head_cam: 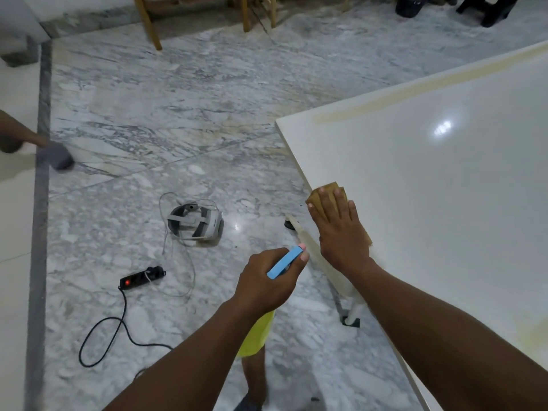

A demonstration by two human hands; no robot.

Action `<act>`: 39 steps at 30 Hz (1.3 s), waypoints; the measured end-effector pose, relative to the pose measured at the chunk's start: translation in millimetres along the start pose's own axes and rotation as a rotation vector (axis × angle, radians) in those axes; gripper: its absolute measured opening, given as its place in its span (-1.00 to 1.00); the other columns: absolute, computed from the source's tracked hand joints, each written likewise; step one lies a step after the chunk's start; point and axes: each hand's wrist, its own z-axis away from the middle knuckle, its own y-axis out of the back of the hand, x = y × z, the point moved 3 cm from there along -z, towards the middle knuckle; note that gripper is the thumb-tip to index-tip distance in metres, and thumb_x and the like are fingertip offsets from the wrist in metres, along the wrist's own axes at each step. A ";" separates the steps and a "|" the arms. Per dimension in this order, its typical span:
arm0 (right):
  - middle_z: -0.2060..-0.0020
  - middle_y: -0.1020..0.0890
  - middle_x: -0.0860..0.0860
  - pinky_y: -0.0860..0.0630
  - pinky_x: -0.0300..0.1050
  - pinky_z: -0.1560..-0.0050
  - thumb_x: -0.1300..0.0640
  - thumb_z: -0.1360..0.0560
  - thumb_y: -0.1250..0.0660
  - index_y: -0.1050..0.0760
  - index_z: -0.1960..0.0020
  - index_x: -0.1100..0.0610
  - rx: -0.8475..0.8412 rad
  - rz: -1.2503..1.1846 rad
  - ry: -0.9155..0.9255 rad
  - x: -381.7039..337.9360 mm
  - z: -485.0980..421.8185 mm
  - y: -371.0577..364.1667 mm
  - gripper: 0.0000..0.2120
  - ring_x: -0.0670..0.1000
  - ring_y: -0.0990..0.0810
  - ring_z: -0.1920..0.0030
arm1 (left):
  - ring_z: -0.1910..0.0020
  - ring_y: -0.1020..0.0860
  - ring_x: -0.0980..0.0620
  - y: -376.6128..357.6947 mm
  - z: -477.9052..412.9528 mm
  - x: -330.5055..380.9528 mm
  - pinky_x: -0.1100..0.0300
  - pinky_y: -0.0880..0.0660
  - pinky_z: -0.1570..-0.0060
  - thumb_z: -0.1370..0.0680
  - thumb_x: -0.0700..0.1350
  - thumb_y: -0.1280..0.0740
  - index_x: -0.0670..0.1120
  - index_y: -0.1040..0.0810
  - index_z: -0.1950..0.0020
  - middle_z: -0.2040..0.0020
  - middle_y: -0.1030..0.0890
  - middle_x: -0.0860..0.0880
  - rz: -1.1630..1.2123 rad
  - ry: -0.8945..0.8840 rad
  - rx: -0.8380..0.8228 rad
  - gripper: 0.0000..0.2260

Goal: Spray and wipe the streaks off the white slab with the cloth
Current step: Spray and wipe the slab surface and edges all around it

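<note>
The white slab (430,179) fills the right side, glossy, with a yellowish streak (394,94) along its far edge and a faint yellow stain near the bottom right. My right hand (341,229) lies flat on a brown cloth (321,192) at the slab's left edge. My left hand (267,280) is off the slab over the floor, shut on a spray bottle with a blue trigger head (284,262) and a yellow-green body (258,336) hanging below the hand.
On the marble floor lie a grey headset with a cable (195,223) and a black power strip with a red light (142,277). Wooden chair legs (151,25) stand far back. Another person's arm (17,137) shows at the left. A slab support (353,315) stands beneath the edge.
</note>
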 end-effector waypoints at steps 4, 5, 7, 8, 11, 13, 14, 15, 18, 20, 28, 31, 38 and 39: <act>-0.62 0.10 0.17 0.11 0.25 -0.56 0.19 -0.51 -0.29 -0.04 -0.62 0.08 0.037 -0.004 0.006 8.8 88.0 -6.1 -0.25 0.31 0.20 -0.58 | 0.30 -0.61 -0.27 -35.1 53.8 4.1 -0.25 -0.68 0.25 -0.51 0.50 -0.28 -0.10 -0.68 0.06 0.34 -0.56 -0.15 -0.031 0.002 0.016 -0.35; -0.61 0.09 0.17 0.11 0.26 -0.56 0.22 -0.51 -0.27 -0.04 -0.62 0.09 0.046 -0.013 0.002 10.2 111.8 -5.1 -0.26 0.31 0.19 -0.58 | 0.30 -0.62 -0.26 -44.2 68.8 4.5 -0.25 -0.68 0.26 -0.49 0.53 -0.27 -0.11 -0.69 0.02 0.34 -0.57 -0.15 -0.035 0.012 0.019 -0.32; -0.61 0.06 0.19 0.05 0.29 -0.55 0.25 -0.48 -0.24 -0.07 -0.61 0.12 0.052 -0.012 0.007 13.9 166.5 -1.4 -0.27 0.33 0.16 -0.58 | 0.31 -0.63 -0.26 -65.0 103.4 8.3 -0.24 -0.67 0.26 -0.49 0.51 -0.28 -0.12 -0.71 -0.02 0.32 -0.60 -0.18 -0.037 0.024 0.024 -0.32; -0.61 0.05 0.20 0.03 0.31 -0.54 0.25 -0.47 -0.22 -0.08 -0.61 0.14 0.040 -0.007 0.015 14.4 189.6 -0.9 -0.26 0.34 0.15 -0.58 | 0.31 -0.64 -0.26 -72.3 116.3 9.3 -0.24 -0.67 0.28 -0.52 0.46 -0.31 -0.15 -0.71 -0.02 0.30 -0.63 -0.21 -0.030 0.036 0.031 -0.35; -0.60 -0.03 0.20 -0.06 0.33 -0.51 0.25 -0.50 -0.13 -0.15 -0.59 0.16 0.008 -0.011 0.019 20.7 266.9 -2.7 -0.35 0.36 0.07 -0.58 | 0.36 -0.69 -0.25 -99.4 162.3 22.6 -0.21 -0.69 0.32 -0.61 0.26 -0.41 -0.24 -0.70 -0.07 0.18 -0.69 -0.32 0.003 0.078 0.042 -0.47; -0.60 -0.06 0.17 -0.12 0.30 -0.50 0.22 -0.56 -0.10 -0.19 -0.57 0.14 -0.026 -0.015 -0.002 21.8 306.4 -2.6 -0.43 0.34 0.01 -0.58 | 0.36 -0.70 -0.24 -113.9 188.0 33.0 -0.16 -0.71 0.33 -0.62 0.22 -0.41 -0.27 -0.70 -0.10 0.14 -0.69 -0.35 -0.004 0.094 0.045 -0.49; -0.61 -0.05 0.16 -0.15 0.28 -0.50 0.22 -0.56 -0.16 -0.20 -0.57 0.14 -0.067 -0.034 -0.007 21.3 324.5 0.8 -0.42 0.33 0.01 -0.58 | 0.35 -0.70 -0.24 -121.1 200.2 39.4 -0.15 -0.71 0.33 -0.63 0.21 -0.41 -0.27 -0.70 -0.10 0.13 -0.69 -0.36 -0.006 0.096 0.049 -0.50; -0.60 -0.05 0.15 -0.18 0.27 -0.49 0.24 -0.54 -0.24 -0.22 -0.57 0.13 -0.102 -0.060 -0.004 20.9 337.7 2.6 -0.39 0.32 0.00 -0.58 | 0.35 -0.70 -0.24 -126.7 208.2 44.2 -0.15 -0.71 0.33 -0.63 0.21 -0.41 -0.27 -0.70 -0.09 0.13 -0.70 -0.36 -0.008 0.095 0.056 -0.50; -0.59 -0.09 0.17 -0.28 0.26 -0.46 0.40 -0.44 -0.31 -0.30 -0.53 0.14 -0.130 -0.218 0.039 28.2 370.4 13.4 -0.32 0.32 -0.05 -0.57 | 0.38 -0.70 -0.21 -140.9 228.5 61.0 -0.14 -0.71 0.30 -0.63 0.21 -0.40 -0.25 -0.70 -0.12 0.12 -0.71 -0.34 -0.015 0.084 0.067 -0.52; -0.60 -0.08 0.14 -0.28 0.22 -0.47 0.47 -0.45 -0.22 -0.32 -0.51 0.07 -0.144 -0.585 0.017 40.7 379.2 30.7 -0.32 0.26 -0.04 -0.59 | 0.42 -0.68 -0.16 -148.1 234.2 70.9 -0.09 -0.72 0.31 -0.64 0.19 -0.40 -0.22 -0.71 -0.14 0.11 -0.70 -0.35 -0.005 0.070 0.057 -0.54; 0.06 -0.65 0.19 -0.59 -0.05 0.34 0.03 -0.54 -0.26 -0.50 -0.26 0.23 -0.373 -2.274 -1.016 116.9 395.7 113.4 -0.62 0.16 -0.66 0.23 | 0.31 -0.66 -0.10 -170.1 205.0 107.4 0.19 -0.62 0.45 -0.63 0.21 -0.42 0.09 -0.73 -0.03 0.04 -0.70 -0.34 0.097 0.097 0.016 -0.78; -0.31 -0.53 0.28 -0.58 0.23 -0.13 -0.08 -0.53 -0.22 -0.46 -0.40 0.25 -0.287 -2.601 -1.076 140.3 385.9 117.5 -0.44 0.31 -0.57 -0.20 | 0.30 -0.69 -0.16 -175.2 174.0 114.7 0.13 -0.65 0.43 -0.61 0.25 -0.42 -0.02 -0.75 -0.09 0.05 -0.71 -0.31 0.061 0.106 0.031 -0.64; -0.29 -0.55 0.33 -0.29 0.34 -0.43 -0.10 -0.57 -0.17 -0.61 -0.23 0.28 -0.373 -2.567 -0.998 168.0 317.3 132.1 -0.48 0.39 -0.47 -0.32 | 0.30 -0.68 -0.19 -180.2 138.2 134.6 -0.05 -0.73 0.30 -0.61 0.25 -0.41 -0.14 -0.75 -0.03 0.09 -0.69 -0.34 0.033 0.080 0.060 -0.56; -0.29 -0.55 0.33 -0.23 0.35 -0.46 -0.09 -0.57 -0.18 -0.60 -0.25 0.29 -0.435 -2.538 -0.987 168.6 304.1 131.7 -0.48 0.39 -0.49 -0.29 | 0.29 -0.68 -0.19 -176.7 136.6 135.9 -0.04 -0.73 0.32 -0.62 0.23 -0.41 -0.13 -0.75 -0.02 0.09 -0.69 -0.35 0.053 0.083 0.082 -0.58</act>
